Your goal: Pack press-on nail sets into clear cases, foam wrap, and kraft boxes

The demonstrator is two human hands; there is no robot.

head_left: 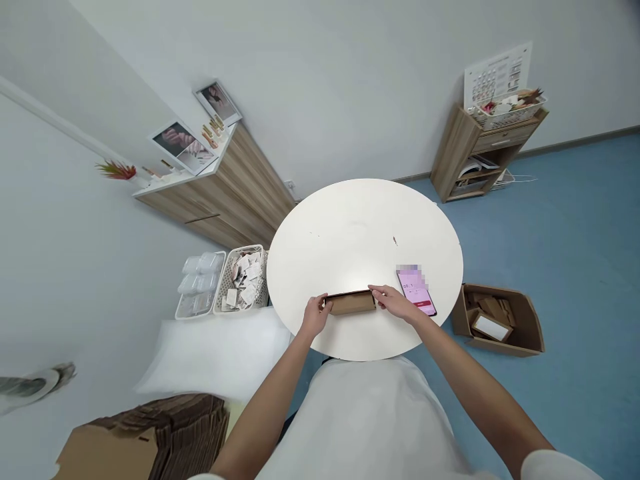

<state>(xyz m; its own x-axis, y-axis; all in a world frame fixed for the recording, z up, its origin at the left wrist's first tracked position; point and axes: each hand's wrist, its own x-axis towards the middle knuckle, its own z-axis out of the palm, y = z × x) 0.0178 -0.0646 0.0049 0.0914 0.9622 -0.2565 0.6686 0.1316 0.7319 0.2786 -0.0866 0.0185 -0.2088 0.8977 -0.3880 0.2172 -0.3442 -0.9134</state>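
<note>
A small brown cardboard box point(353, 304) is at the near side of the round white table point(350, 247), with a dark line along its top edge. My left hand point(317, 314) is closed on its left end, thumb at the front. At the right end, my right hand point(393, 300) grips the upper corner between thumb and fingers. What lies inside the box cannot be made out. To the right of my right hand lies a phone point(417, 292) with a pink lit screen showing a timer.
An open carton point(533, 327) with folded cardboard and small boxes stands on the floor at right. Left of the table are a white basket of packets point(220, 283) and a tray of clear containers point(200, 283). Flattened cardboard point(110, 453) is stacked at lower left. Wooden cabinets point(240, 193) line the wall.
</note>
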